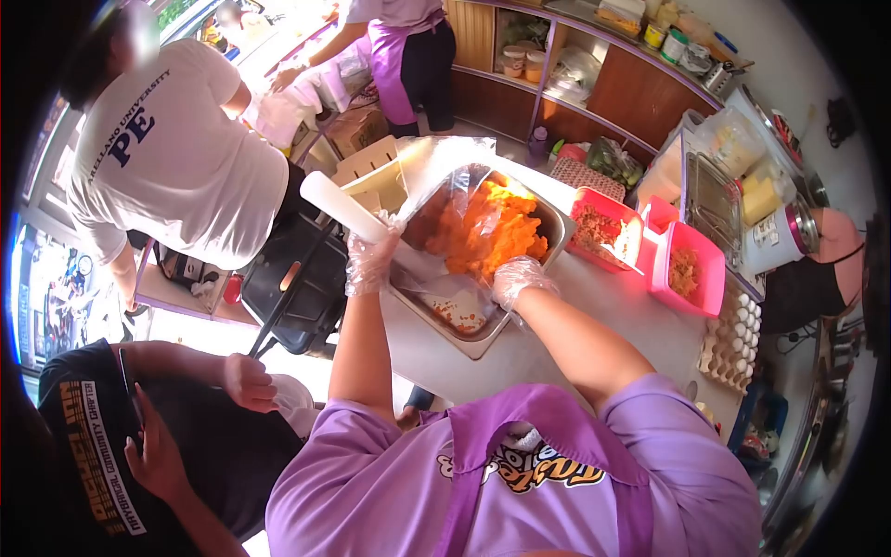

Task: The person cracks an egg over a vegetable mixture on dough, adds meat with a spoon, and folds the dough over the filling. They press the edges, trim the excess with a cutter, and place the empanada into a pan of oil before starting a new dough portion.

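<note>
My left hand (369,258), in a clear plastic glove, is closed around a thick white bar with a rounded end (336,206) at the tray's left side. Its lower part is hard to make out. My right hand (520,280), gloved too, presses against a bright orange, lumpy food mass (487,227). Its fingertips are hidden there. The mass fills much of a deep metal tray (475,348), with crumbs in the near corner. Clear plastic film (455,190) lies partly over the food.
Right of the tray stand pink containers (698,288) of crumbly food and an egg carton (731,343). A black bin-like container (292,278) is at left. One person in a white shirt (176,153), another in black (176,436), stand close by. Shelves (640,84) line the back.
</note>
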Demonstrator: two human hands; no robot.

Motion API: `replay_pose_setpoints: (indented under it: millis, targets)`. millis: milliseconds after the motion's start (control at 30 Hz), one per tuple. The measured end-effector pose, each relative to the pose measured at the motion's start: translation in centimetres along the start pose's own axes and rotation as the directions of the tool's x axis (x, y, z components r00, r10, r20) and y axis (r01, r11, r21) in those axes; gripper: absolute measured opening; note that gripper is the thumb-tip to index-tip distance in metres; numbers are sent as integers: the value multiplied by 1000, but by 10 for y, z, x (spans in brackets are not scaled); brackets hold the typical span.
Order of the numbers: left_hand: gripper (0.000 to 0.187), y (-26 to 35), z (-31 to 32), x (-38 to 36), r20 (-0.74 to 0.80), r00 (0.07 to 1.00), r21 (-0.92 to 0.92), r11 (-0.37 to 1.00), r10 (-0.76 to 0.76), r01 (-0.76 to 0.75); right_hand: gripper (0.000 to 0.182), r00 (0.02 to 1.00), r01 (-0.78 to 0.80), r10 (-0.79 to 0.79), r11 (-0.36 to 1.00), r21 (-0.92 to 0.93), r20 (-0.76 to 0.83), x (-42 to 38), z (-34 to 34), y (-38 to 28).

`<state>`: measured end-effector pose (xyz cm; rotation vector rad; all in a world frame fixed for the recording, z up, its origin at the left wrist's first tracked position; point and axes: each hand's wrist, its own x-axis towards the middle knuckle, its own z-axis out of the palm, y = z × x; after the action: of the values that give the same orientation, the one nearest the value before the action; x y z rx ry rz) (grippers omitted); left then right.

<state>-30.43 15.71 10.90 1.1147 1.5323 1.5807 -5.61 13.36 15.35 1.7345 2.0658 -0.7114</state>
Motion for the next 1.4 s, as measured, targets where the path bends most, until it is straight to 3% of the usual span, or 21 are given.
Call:
replay_pose_setpoints:
  millis: [67,167,500,567,767,833,867,967,1000,1033,1100,1233,1300,1333,1367,1400]
  targets:
    - [28,-1,-2,0,6,1000,76,997,16,-16,35,999,43,-41,998,-56,35,-4,-2,2]
    - [29,1,-2,-1,14,999,49,998,38,-38,36,1000,-4,3,1000,26,24,-10,-6,0]
    - [25,-3,-4,-1,34,998,56,997,46,-48,39,990,34,-34,999,8,140,-20,-19,-5]
    - [25,-1,-1,0,11,998,63,996,61,-61,41,997,67,-65,995,67,-40,-12,-1,-1]
    - [23,5,0,-1,34,997,105,992,71,-74,42,986,164,-155,965,207,-62,13,23,-7]
    - [20,2,0,2,16,996,176,980,91,-92,40,927,369,-373,926,-84,-41,12,25,-8]
    - [18,0,0,4,16,996,215,972,91,-92,40,925,373,-377,924,-82,-45,10,28,-11]
    - [18,0,-2,5,47,996,303,948,82,-92,38,999,-23,28,982,189,-25,5,35,-16]
    - [27,0,-5,7,72,996,304,950,51,-71,34,992,-117,125,962,246,-17,-5,24,-21]
    - [27,0,-5,7,70,996,306,949,55,-74,34,992,-113,121,962,247,-19,-2,24,-20]
    - [27,-1,-3,5,26,998,231,971,58,-63,30,998,23,-16,994,111,-63,6,32,-15]
    - [27,1,-4,5,36,997,270,960,72,-79,28,998,-5,-1,996,-84,-69,36,60,-19]
    - [27,3,-4,5,43,999,306,951,33,-45,26,980,196,-143,803,-563,139,33,51,-28]
    - [27,4,-4,4,43,999,307,951,33,-44,26,980,198,-144,804,-561,140,27,47,-26]
    - [27,6,-6,3,55,998,287,957,29,-44,26,998,63,-65,969,-239,3,21,44,-23]
    - [27,6,-6,2,68,997,267,963,27,-44,25,994,-48,61,990,131,-95,18,42,-21]
